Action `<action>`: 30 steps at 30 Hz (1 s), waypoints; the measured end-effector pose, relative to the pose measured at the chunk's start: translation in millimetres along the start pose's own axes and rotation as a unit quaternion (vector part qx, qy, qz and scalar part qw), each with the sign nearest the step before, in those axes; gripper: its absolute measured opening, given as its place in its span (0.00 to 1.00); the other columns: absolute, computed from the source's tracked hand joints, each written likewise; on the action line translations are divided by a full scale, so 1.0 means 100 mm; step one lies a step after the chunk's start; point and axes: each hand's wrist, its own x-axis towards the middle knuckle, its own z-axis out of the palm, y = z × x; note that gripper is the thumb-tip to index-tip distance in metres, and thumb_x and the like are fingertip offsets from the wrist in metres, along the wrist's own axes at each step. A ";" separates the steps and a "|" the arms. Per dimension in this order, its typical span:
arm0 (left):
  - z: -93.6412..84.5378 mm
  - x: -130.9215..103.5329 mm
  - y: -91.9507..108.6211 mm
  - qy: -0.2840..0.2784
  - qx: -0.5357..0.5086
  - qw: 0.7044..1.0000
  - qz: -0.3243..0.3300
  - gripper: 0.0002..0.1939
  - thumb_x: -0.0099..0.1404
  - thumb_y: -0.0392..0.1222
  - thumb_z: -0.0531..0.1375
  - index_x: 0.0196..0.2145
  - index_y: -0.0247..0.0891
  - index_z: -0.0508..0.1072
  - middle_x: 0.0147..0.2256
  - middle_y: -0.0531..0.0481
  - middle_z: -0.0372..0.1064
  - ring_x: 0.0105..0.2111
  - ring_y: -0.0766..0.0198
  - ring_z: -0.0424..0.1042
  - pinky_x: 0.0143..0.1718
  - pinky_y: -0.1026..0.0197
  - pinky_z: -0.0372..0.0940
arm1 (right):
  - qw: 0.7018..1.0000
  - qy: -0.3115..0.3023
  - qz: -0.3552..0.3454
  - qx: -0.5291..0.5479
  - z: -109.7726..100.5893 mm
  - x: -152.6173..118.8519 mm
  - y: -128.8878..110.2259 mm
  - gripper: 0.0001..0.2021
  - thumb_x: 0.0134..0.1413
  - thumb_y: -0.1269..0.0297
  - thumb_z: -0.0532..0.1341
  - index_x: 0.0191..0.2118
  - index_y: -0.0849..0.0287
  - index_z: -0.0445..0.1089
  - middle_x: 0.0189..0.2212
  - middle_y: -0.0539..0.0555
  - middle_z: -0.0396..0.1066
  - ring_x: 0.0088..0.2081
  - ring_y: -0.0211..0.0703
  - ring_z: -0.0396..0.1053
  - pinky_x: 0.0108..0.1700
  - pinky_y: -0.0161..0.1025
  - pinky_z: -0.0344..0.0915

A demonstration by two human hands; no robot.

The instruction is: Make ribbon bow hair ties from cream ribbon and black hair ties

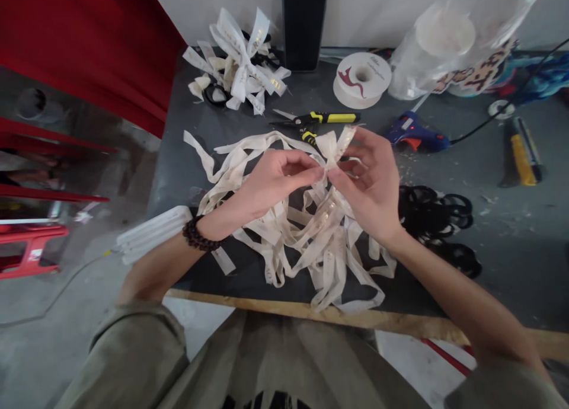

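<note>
Both hands meet over a loose heap of cream ribbon point(275, 225) with gold print. My right hand point(371, 181) pinches a looped ribbon bow point(331, 150) at its middle, thumb in front and fingers behind. From the left, my left hand point(282, 181) closes thumb and forefinger on the same bow's knot. The loops stick up above the fingertips, and the exact grip at the knot is partly hidden. Just beyond the hands lie scissors point(315, 120) with black and yellow handles, blades spread.
At the back left sits a pile of finished-looking bows point(242, 62). A ribbon spool point(362, 77), a blue glue gun point(415, 131), a yellow cutter point(524, 154) and black hair ties point(435, 219) lie right. The table's wooden front edge point(311, 311) is near my body.
</note>
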 end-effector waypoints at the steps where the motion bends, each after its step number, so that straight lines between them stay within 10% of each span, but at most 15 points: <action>1: -0.01 0.01 -0.01 0.009 -0.022 1.000 -0.004 0.13 0.63 0.51 0.77 0.39 0.40 0.86 0.40 0.47 0.82 0.39 0.62 0.78 0.43 0.61 0.72 | 1.000 0.003 -0.006 -0.006 0.00 0.00 -0.01 0.31 0.68 0.42 0.68 0.69 0.41 0.62 0.56 0.56 0.76 0.54 0.53 0.80 0.47 0.51 0.84; 7: 0.00 -0.01 -0.03 0.002 -0.204 0.975 -0.088 0.13 0.64 0.53 0.77 0.40 0.44 0.85 0.39 0.52 0.79 0.35 0.69 0.75 0.39 0.65 0.71 | 0.989 0.117 -0.085 -0.032 0.02 -0.02 -0.08 0.22 0.65 0.50 0.71 0.59 0.40 0.65 0.49 0.54 0.69 0.48 0.50 0.77 0.45 0.52 0.82; 12: 0.08 -0.08 -0.05 -0.029 -0.224 0.966 -0.122 0.15 0.60 0.52 0.79 0.39 0.44 0.85 0.41 0.52 0.80 0.36 0.68 0.77 0.42 0.63 0.73 | 0.983 0.097 -0.103 -0.114 0.02 -0.09 -0.19 0.08 0.66 0.57 0.70 0.47 0.45 0.73 0.40 0.52 0.72 0.37 0.46 0.75 0.45 0.52 0.80; 18: 0.08 -0.07 -0.10 -0.006 -0.194 0.975 -0.110 0.15 0.61 0.54 0.78 0.40 0.44 0.87 0.42 0.50 0.81 0.38 0.66 0.78 0.41 0.63 0.72 | 0.981 0.150 -0.104 -0.068 0.04 -0.07 -0.29 0.21 0.56 0.57 0.78 0.50 0.43 0.70 0.39 0.48 0.74 0.30 0.43 0.74 0.29 0.46 0.76; 30: 0.06 -0.06 -0.10 -0.038 -0.184 0.974 -0.123 0.09 0.63 0.49 0.77 0.38 0.44 0.87 0.38 0.50 0.79 0.38 0.65 0.75 0.43 0.62 0.70 | 0.985 0.086 -0.075 -0.130 -0.04 -0.06 -0.18 0.27 0.62 0.60 0.74 0.64 0.42 0.69 0.58 0.55 0.76 0.45 0.51 0.85 0.46 0.51 0.85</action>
